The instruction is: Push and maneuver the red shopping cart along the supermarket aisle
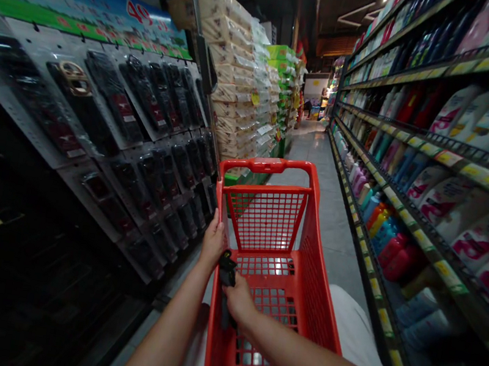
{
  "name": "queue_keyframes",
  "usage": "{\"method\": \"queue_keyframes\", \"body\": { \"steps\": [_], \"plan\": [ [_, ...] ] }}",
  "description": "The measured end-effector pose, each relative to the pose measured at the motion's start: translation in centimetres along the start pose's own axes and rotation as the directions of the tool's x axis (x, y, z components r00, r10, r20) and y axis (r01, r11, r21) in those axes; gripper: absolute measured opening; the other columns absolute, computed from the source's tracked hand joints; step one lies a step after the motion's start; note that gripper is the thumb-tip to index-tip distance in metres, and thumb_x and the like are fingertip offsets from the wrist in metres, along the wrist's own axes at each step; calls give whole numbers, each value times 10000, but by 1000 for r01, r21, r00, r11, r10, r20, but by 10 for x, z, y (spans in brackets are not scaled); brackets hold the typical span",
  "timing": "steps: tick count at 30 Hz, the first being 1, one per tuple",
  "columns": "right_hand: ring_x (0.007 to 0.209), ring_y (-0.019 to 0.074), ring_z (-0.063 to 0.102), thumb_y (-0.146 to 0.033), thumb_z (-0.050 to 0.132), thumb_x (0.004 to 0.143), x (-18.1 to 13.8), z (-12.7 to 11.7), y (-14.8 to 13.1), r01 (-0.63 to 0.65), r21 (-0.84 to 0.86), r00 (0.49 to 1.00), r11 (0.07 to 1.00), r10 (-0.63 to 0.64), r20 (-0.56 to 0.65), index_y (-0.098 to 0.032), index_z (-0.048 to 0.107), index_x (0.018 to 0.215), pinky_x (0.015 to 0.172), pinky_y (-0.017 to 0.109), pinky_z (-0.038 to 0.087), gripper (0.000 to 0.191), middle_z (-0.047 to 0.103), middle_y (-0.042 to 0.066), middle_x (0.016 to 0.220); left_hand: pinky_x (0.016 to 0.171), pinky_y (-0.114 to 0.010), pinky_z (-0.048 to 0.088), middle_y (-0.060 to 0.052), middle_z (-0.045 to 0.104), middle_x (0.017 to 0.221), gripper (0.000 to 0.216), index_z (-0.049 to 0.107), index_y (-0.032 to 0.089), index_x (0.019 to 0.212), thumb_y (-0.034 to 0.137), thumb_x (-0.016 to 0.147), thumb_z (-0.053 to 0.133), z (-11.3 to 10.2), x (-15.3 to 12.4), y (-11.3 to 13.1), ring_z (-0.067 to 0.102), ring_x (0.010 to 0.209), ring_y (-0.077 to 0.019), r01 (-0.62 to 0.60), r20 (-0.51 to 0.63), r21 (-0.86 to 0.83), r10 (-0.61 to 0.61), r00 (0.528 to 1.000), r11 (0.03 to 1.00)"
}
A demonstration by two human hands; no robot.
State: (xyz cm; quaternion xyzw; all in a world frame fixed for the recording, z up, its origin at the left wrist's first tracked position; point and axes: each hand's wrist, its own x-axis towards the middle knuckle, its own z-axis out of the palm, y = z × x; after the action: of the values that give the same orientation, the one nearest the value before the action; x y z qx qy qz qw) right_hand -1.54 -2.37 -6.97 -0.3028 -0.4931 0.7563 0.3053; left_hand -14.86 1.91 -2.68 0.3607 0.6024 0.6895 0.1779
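Note:
A red plastic shopping basket point(320, 275) with grid walls stands in front of me, and I see no goods inside it. My left hand point(213, 241) is closed on its left rim, the fingers partly hidden behind the edge. Reaching into the basket, my right hand point(239, 298) is closed around a black handle point(228, 267) that lies along the inside of the left wall. The lower part of this handle is dark and hard to make out. At the far end, a red carrying bar point(266, 165) spans the top of the basket.
Packaged belts point(115, 88) hang on a rack close on the left. Beyond them rise stacks of wrapped packs point(232, 51) and green packs point(281, 65). Shelves point(463, 149) of bottles line the right side. A tiled aisle floor point(310, 144) runs ahead between them.

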Motion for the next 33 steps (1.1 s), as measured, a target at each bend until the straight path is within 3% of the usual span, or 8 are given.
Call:
{"method": "queue_keyframes", "body": {
  "steps": [3, 5, 10, 16, 20, 23, 28, 33],
  "plan": [
    [910, 217, 645, -75, 500, 660, -10, -10, -4, 48, -66, 997, 997, -44, 61, -186, 699, 1026, 883, 358, 492, 431, 720, 15, 933, 1200, -329, 194, -53, 420, 1523, 574, 456, 199, 1441, 270, 886, 585, 0, -2, 1, 317, 1438, -218, 61, -12, -125, -63, 998, 990],
    [968, 216, 635, -89, 494, 705, -11, -14, -6, 162, -116, 987, 980, -159, 34, -197, 679, 1118, 937, 370, 473, 465, 707, 30, 994, 1192, -336, 229, -29, 444, 1510, 552, 487, 232, 1418, 268, 878, 596, 0, -5, 3, 342, 1427, -217, 137, 4, -255, -141, 990, 957],
    [1066, 178, 579, -38, 428, 744, 17, -16, -13, 501, -368, 865, 783, -460, 200, -286, 547, 1356, 994, 356, 441, 671, 621, 49, 1120, 1140, -365, 348, -46, 583, 1392, 515, 501, 248, 1408, 480, 957, 413, -4, -14, 14, 467, 1348, -207, 306, 169, -565, -256, 952, 766],
    [1027, 173, 555, -2, 423, 730, 84, -9, -59, 533, -610, 833, 587, -491, 256, -275, 548, 1361, 934, 313, 457, 699, 553, 51, 1106, 1072, -348, 415, -100, 676, 1248, 641, 561, 184, 1356, 558, 979, 201, -3, -18, 24, 570, 1239, -218, 330, 163, -704, -309, 937, 629],
    [1050, 180, 555, -21, 440, 754, 104, -6, -75, 539, -671, 824, 509, -482, 297, -267, 586, 1322, 936, 299, 452, 635, 553, 47, 1173, 1040, -372, 439, -110, 700, 1192, 689, 583, 179, 1335, 582, 970, 160, -3, -17, 25, 599, 1191, -237, 345, 158, -730, -346, 925, 590],
    [1080, 176, 550, 9, 427, 721, 88, -15, -66, 581, -665, 802, 470, -469, 369, -267, 588, 1312, 947, 292, 447, 672, 563, 40, 1196, 1028, -385, 447, -113, 695, 1201, 757, 560, 191, 1361, 642, 941, 120, -6, -17, 24, 605, 1176, -247, 368, 175, -709, -355, 918, 602],
    [1066, 172, 560, 3, 458, 714, 20, -40, -45, 663, -641, 748, 386, -381, 544, -276, 547, 1346, 916, 283, 462, 697, 566, 44, 1203, 1068, -408, 406, -111, 604, 1352, 845, 501, 209, 1413, 726, 885, 92, -7, -18, 23, 551, 1246, -256, 374, 255, -641, -273, 928, 671],
    [994, 176, 584, -73, 531, 764, -10, -52, -54, 716, -641, 697, 275, -231, 679, -305, 517, 1373, 843, 276, 475, 652, 572, 44, 1202, 1113, -436, 358, -118, 533, 1431, 916, 443, 212, 1449, 782, 838, 68, -5, -18, 20, 464, 1340, -262, 338, 275, -599, -210, 938, 726]
  ]
}}
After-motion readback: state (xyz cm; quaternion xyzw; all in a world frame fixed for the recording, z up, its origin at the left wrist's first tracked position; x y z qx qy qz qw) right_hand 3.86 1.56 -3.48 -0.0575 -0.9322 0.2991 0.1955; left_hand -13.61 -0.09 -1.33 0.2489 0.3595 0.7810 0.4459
